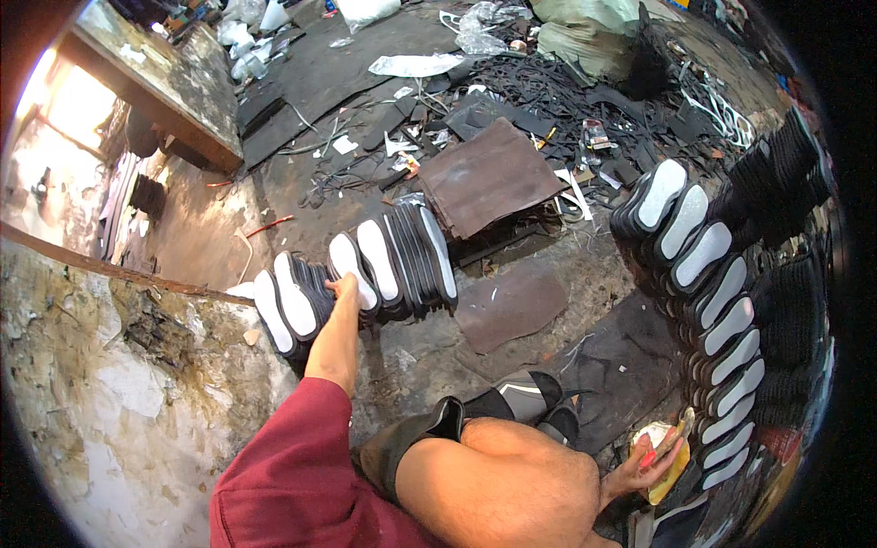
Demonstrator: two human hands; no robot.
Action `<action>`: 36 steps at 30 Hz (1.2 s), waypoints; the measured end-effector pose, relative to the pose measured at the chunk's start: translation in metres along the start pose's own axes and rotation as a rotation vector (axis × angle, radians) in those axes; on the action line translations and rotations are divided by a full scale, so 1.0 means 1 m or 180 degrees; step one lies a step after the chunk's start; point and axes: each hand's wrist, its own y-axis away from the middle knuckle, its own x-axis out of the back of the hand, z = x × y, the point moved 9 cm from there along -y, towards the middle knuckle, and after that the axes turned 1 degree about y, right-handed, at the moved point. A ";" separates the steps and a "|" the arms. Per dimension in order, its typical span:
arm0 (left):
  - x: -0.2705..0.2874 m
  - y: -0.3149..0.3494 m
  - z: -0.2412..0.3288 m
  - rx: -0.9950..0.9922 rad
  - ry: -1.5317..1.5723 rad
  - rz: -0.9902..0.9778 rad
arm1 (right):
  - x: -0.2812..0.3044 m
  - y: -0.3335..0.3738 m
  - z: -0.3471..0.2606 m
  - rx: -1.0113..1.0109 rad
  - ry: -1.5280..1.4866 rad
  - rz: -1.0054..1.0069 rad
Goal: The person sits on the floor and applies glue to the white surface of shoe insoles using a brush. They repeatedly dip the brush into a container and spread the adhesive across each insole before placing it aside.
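Observation:
My left hand (343, 287) reaches out to a row of black shoe soles with white faces on the floor. Its fingers close on the edge of one shoe sole (353, 270) in the middle of the row; the fingertips are partly hidden. Other white-faced soles (294, 300) lean to the left of the hand, and a stacked bunch (416, 260) stands to its right. Low on the right, beside my bent knee, my right hand (645, 471) is wrapped round a yellow container (671, 477) with something white at its top. A small red piece shows at the fingers.
A long curved row of soles (703, 256) runs down my right side, with dark stacks (790, 301) behind it. Ahead lie a brown sheet stack (491, 175), a loose brown sheet (513, 306) and a heap of black scraps (548, 100). A stained wall (128, 393) rises at left.

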 end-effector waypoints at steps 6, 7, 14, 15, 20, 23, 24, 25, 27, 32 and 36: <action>-0.052 0.063 -0.013 0.0791 -0.0408 -0.1573 | 0.032 -0.006 0.004 0.0071 0.0127 0.0274; -0.033 0.035 0.005 0.0772 -0.0590 -0.1543 | 0.023 -0.002 0.002 -0.0027 -0.0021 0.0285; 0.048 0.211 0.117 -0.3229 -0.0630 0.0067 | 0.096 -0.003 0.033 -0.0949 0.0494 0.0988; 0.061 0.255 0.118 -0.3890 -0.0498 0.0216 | 0.119 -0.001 0.040 -0.1145 0.0857 0.0880; 0.018 0.472 0.048 -0.2374 -0.0107 -0.4407 | 0.183 -0.036 0.019 -0.0527 0.1891 0.1134; -0.044 0.580 -0.026 -0.2084 -0.0655 -0.5825 | 0.207 -0.051 0.070 -0.1322 0.1146 0.1352; -0.065 0.620 -0.056 -0.2125 -0.1033 -0.6256 | 0.211 -0.055 0.091 -0.1417 0.1061 0.1084; -0.086 0.643 -0.086 -0.1927 -0.1429 -0.6398 | 0.206 -0.055 0.113 -0.1521 0.0918 0.0768; -0.103 0.680 -0.123 -0.1661 -0.1872 -0.6575 | 0.184 -0.055 0.122 -0.1662 0.2072 0.0416; -0.115 0.677 -0.148 -0.2335 -0.2103 -0.6310 | 0.170 -0.029 0.163 -0.1717 0.2547 0.0178; -0.087 0.663 -0.089 -0.0225 -0.1931 -0.6233 | 0.186 -0.030 0.096 -0.1457 0.0386 0.1692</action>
